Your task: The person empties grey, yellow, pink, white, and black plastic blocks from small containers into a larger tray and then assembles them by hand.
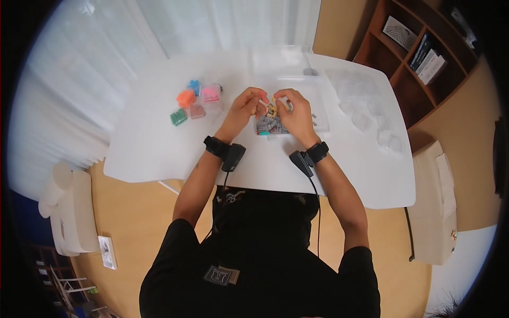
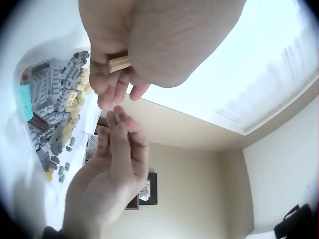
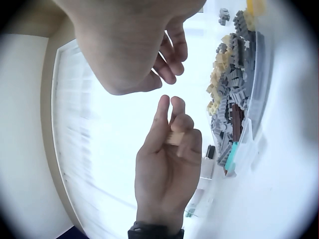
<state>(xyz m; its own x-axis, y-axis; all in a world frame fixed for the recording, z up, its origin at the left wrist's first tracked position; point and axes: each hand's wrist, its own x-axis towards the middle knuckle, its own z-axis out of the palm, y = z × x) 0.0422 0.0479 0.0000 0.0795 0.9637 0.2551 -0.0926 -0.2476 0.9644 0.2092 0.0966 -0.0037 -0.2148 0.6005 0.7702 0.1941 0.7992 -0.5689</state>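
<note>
My left hand (image 1: pixel 241 114) is raised over the near left of a clear tray (image 1: pixel 324 129) of building bricks. Its curled fingers hold a small tan brick (image 2: pixel 119 63), also visible as a pale block (image 3: pixel 174 138) in the right wrist view. Opposite it, my right hand (image 1: pixel 298 117) hovers above the tray with loosely bent fingers, and nothing shows between them. The fingertips of both hands point at each other across a small gap. Below lie heaped grey bricks (image 3: pixel 237 84), tan bricks (image 2: pixel 75 102), a dark brown brick (image 3: pixel 237 115) and a teal brick (image 2: pixel 26 102).
On the table's left stand small boxes and pieces: orange (image 1: pixel 186 98), pink (image 1: pixel 210 93), green (image 1: pixel 178 117) and blue (image 1: pixel 194 87). Clear plastic containers (image 1: pixel 363 114) lie at the right. Several loose grey bricks (image 2: pixel 64 172) sit apart from the heap.
</note>
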